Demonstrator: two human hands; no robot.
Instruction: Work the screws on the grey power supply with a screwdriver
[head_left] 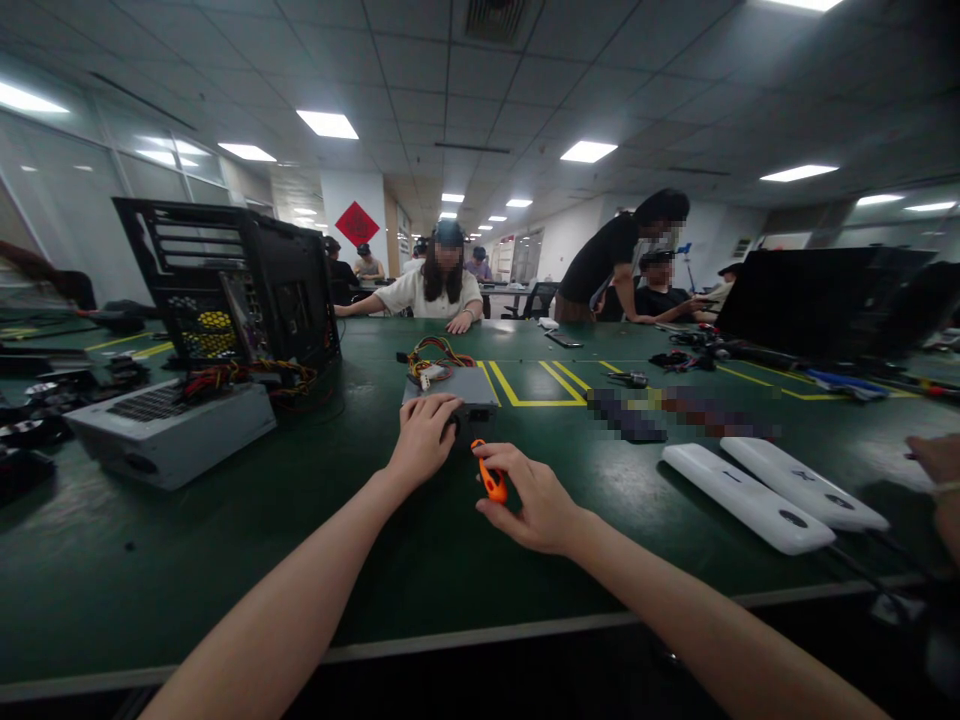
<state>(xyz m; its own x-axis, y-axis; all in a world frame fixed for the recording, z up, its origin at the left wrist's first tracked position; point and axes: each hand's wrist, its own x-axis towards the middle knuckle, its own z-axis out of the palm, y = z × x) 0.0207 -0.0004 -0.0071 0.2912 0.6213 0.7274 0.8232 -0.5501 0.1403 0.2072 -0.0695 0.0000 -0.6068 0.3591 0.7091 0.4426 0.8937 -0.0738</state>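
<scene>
A grey computer power supply (478,385) stands on the green table in front of me, with a bundle of coloured cables and a white connector (429,378) on top. My left hand (426,432) grips its near left edge, fingers over the top and covering part of the near face. My right hand (536,498) pinches a small orange tool (493,478) with dark parts between thumb and fingers, just in front of the power supply. I cannot make out the tool's exact kind or its tip.
At left a second power supply (180,430) lies beside a black computer case (247,280). Two white power banks (750,500) with cables lie at right, near a person's hand (937,465). Yellow tape (517,402) marks the table (420,590). A person (442,285) sits opposite.
</scene>
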